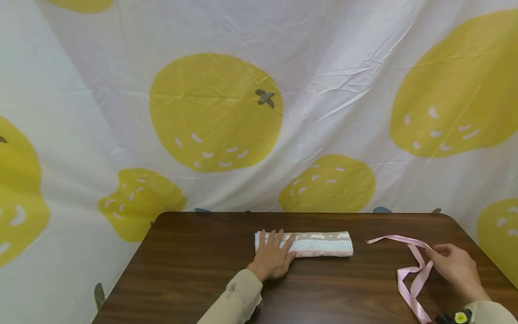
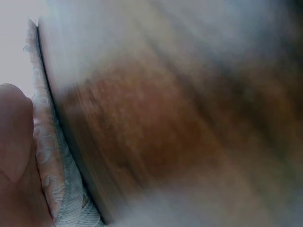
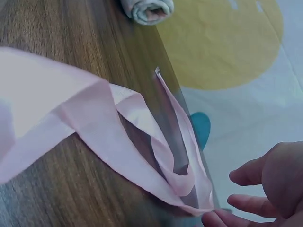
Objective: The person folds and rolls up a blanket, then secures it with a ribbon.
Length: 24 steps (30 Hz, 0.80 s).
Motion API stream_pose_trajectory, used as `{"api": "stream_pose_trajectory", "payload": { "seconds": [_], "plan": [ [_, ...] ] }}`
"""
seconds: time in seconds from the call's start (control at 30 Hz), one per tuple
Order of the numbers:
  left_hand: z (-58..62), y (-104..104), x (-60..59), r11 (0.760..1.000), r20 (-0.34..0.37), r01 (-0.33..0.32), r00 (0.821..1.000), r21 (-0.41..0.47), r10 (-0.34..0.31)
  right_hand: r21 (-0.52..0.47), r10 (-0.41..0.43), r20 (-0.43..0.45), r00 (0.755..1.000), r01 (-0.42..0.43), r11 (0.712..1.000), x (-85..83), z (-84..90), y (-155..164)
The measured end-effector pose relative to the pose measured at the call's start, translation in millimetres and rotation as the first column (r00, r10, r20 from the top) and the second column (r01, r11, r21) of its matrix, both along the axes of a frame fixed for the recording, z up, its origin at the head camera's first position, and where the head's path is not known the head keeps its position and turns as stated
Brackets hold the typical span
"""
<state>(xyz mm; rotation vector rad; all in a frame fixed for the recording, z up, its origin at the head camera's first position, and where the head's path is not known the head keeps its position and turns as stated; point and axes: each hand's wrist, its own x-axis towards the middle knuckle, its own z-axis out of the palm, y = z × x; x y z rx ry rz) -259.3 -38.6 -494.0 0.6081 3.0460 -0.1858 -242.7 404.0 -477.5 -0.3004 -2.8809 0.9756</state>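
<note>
A rolled cloth (image 1: 319,244), patterned in beige, pale blue and pink, lies across the middle of the dark wooden table (image 1: 194,265). My left hand (image 1: 275,253) rests flat on the roll's left end with its fingers straight. The left wrist view is blurred and shows a finger (image 2: 14,142) against the cloth (image 2: 52,156). A pink ribbon (image 1: 417,270) lies in loose loops at the right. My right hand (image 1: 450,263) sits at its far loop. In the right wrist view its fingers (image 3: 279,179) are loosely curled, one tip touching the ribbon (image 3: 94,118), none closed round it.
A white sheet printed with large yellow fruits (image 1: 214,112) hangs behind and beside the table. The table's back edge runs just past the roll, and its right edge is close to the ribbon. The roll's end (image 3: 147,9) shows in the right wrist view.
</note>
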Motion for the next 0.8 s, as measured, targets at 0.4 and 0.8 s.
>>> {"api": "stream_pose_trajectory", "payload": {
  "seconds": [0.4,0.8],
  "plan": [
    [-6.8,-1,-3.0,1.000,-0.022,0.007,1.000,-0.018,-0.008,-0.371,-0.052,0.118,0.992,0.092,0.924,-1.7,-17.8,8],
    [3.7,1,0.6,1.000,-0.011,0.012,1.000,-0.001,-0.012,-0.415,-0.066,0.101,0.993,0.103,0.904,-3.4,-24.8,10]
  ]
}}
